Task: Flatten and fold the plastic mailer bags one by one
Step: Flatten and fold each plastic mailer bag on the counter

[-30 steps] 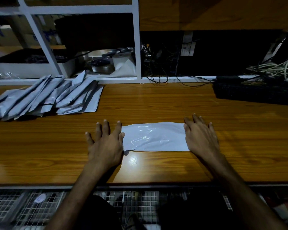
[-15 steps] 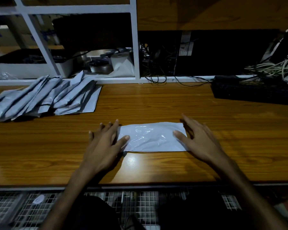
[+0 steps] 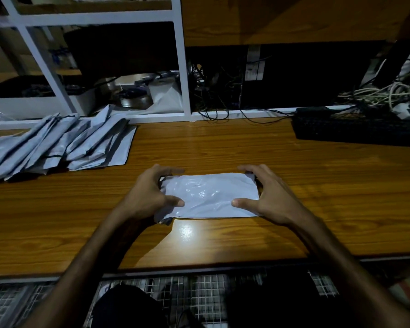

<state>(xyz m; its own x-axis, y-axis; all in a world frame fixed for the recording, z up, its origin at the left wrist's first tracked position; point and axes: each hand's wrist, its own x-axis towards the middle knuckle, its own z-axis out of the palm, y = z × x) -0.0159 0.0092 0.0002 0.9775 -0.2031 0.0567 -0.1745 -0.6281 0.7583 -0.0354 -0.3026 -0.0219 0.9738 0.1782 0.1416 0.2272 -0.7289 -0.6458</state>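
A white plastic mailer bag (image 3: 211, 195), folded into a rectangle, lies on the wooden table (image 3: 317, 190) in front of me. My left hand (image 3: 149, 192) grips its left end, thumb on the near part of the top face and fingers curled over the far edge. My right hand (image 3: 268, 195) grips the right end the same way, thumb pressing the near right corner. A pile of several folded mailer bags (image 3: 57, 143) lies fanned out at the far left of the table.
A black keyboard (image 3: 355, 129) sits at the far right with tangled cables (image 3: 376, 93) behind it. A white shelf frame (image 3: 182, 67) stands along the table's back edge. A wire mesh rack (image 3: 199, 290) lies below the near edge.
Both hands went from lying flat beside the bag's ends to curling around them, thumbs on top and fingers over the far edge. The bag's far edge has lifted a little.
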